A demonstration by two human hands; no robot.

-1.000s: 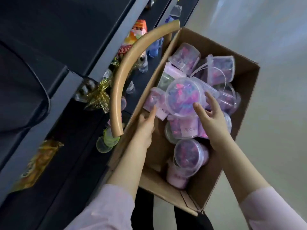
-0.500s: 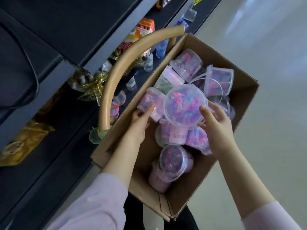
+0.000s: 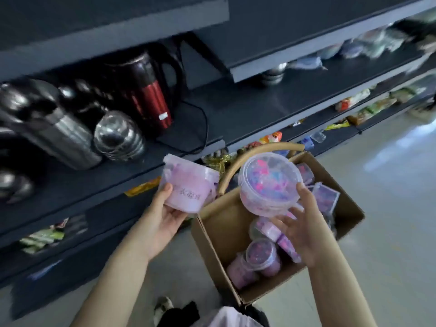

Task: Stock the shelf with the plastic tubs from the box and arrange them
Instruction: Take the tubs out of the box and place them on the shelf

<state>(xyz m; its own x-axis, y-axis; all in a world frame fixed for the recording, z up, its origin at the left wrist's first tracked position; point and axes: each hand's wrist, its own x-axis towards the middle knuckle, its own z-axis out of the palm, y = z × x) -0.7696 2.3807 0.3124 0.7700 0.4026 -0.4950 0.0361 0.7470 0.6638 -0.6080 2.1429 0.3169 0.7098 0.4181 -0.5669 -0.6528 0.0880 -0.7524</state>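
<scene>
tubs (image 3: 263,256) in box (image 3: 217,232), shelf (image 3: 247,107) behind

Packets (image 3: 368,41), up-right of box (image 3: 219,234): smeared, unidentifiable.
Tub label (image 3: 190,197), left of box: print illegible.
Bottom tubs (image 3: 240,273), inside box: partly buried.

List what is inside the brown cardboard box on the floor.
Several clear plastic tubs of pink and purple pieces lie jumbled in the brown cardboard box. The right hand and the round lidded tub it holds cover the middle; lower layers are hidden.
</scene>
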